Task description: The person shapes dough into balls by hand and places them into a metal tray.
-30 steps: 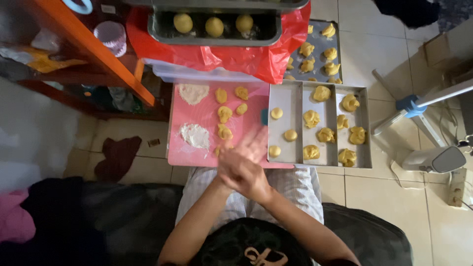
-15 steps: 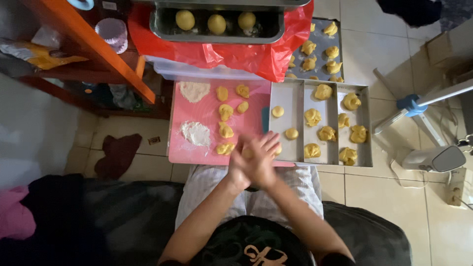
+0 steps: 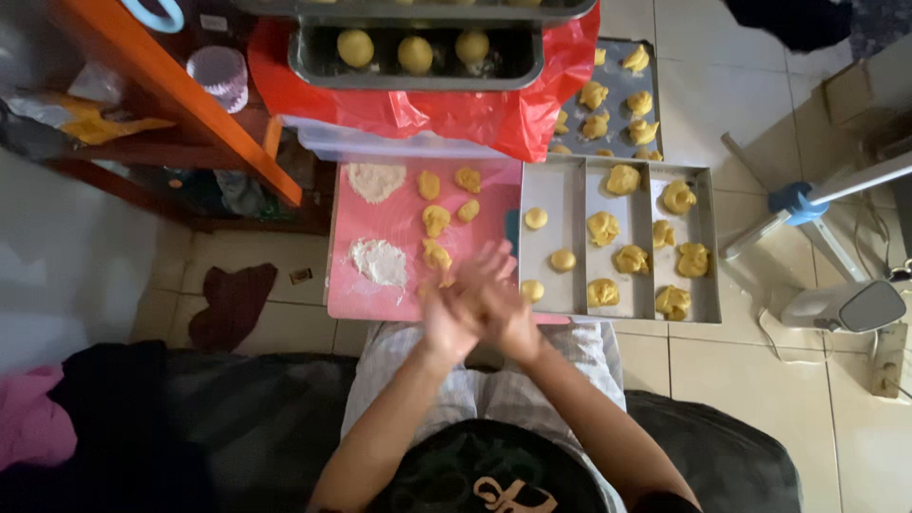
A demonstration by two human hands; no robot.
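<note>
Yellow dough, hidden from view, seems pressed between the left hand and right hand, palms together above the pink board's near edge; I judge a ball is being rolled. Beyond, three balls sit in the metal tray's left channel, so the next move calls for setting this one there.

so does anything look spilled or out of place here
Nothing looks spilled. The flour piles sit on the pink mat, and the dough pieces lie in the metal tray. Both hands are pressed together at the mat's near edge.
</note>
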